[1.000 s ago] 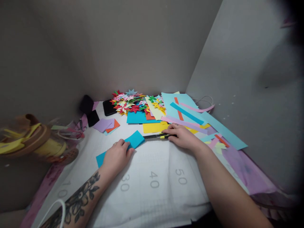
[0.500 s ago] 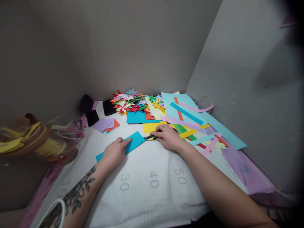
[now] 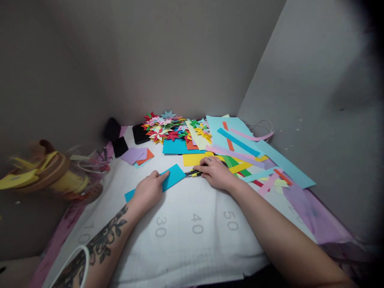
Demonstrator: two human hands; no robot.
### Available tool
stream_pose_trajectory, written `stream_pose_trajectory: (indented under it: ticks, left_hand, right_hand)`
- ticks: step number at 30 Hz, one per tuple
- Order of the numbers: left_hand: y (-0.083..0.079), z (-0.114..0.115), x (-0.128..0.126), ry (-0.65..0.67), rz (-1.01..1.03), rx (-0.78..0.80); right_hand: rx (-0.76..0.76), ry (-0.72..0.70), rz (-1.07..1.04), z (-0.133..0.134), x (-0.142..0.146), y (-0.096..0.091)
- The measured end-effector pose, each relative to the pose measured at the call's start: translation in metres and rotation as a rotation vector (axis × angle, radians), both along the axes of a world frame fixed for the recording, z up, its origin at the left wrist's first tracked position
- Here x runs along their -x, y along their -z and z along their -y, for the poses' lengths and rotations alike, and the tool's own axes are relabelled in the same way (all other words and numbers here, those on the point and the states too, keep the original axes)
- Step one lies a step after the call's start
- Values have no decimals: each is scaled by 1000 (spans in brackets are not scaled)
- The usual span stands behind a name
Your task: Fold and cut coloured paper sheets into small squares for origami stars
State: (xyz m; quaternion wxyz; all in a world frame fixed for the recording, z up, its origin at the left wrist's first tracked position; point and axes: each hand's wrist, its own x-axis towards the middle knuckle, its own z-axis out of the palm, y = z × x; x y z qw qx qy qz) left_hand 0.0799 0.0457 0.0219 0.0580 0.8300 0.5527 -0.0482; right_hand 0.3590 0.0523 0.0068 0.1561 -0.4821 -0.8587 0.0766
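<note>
My left hand (image 3: 149, 190) lies flat on a blue paper strip (image 3: 173, 176), pressing it onto the white cutting mat (image 3: 186, 236). Its fingers are stretched out along the strip. My right hand (image 3: 216, 173) is closed on a black and yellow craft knife (image 3: 193, 173), whose tip points at the right end of the blue strip. Both hands rest on the mat, a short gap apart.
A heap of folded paper stars (image 3: 171, 128) sits at the back. Coloured sheets and strips (image 3: 240, 152) spread to the right. A black phone (image 3: 140, 133), small purple and orange squares (image 3: 138, 155), and a jar with yellow strips (image 3: 51, 176) lie left. Grey walls close in.
My right hand slid left with the knife, from beside the paper pile to the end of the blue strip. My left hand stayed on the strip.
</note>
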Motion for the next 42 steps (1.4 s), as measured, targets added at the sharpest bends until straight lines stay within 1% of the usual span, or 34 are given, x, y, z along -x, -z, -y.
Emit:
stream_pose_trajectory:
  ticks: [4, 11, 17, 20, 24, 28, 30, 33, 35, 37, 40, 42]
  left_hand:
    - [3, -1, 2, 9, 26, -10]
    - [4, -3, 3, 0, 67, -3]
    - [1, -2, 3, -4, 84, 17]
    - [0, -4, 5, 3, 108, 29]
    - [3, -7, 9, 39, 175, 43]
    - [6, -11, 14, 58, 231, 51]
    - [6, -13, 20, 92, 284, 97]
    - [0, -18, 33, 184, 362, 211]
    - [-5, -20, 42, 208, 339, 242]
    - [-10, -21, 48, 207, 261, 239]
    - [-15, -21, 49, 211, 150, 224]
    - [-16, -19, 47, 206, 107, 199]
  right_hand:
    - [-2, 20, 35, 6, -5, -4]
    - [23, 42, 94, 16, 10, -12]
    - [36, 33, 141, 23, 8, -16]
    - [31, 12, 168, 26, 15, -19]
    - [41, -23, 179, 30, 26, -21]
    - [58, -37, 177, 33, 28, -22]
    - [60, -39, 181, 33, 26, -22]
    - [54, -39, 181, 33, 25, -19]
    - [49, -35, 179, 33, 24, -18]
    - [42, -23, 184, 34, 25, -16]
    - [27, -23, 194, 34, 30, -16]
    - [26, -39, 199, 34, 36, -16]
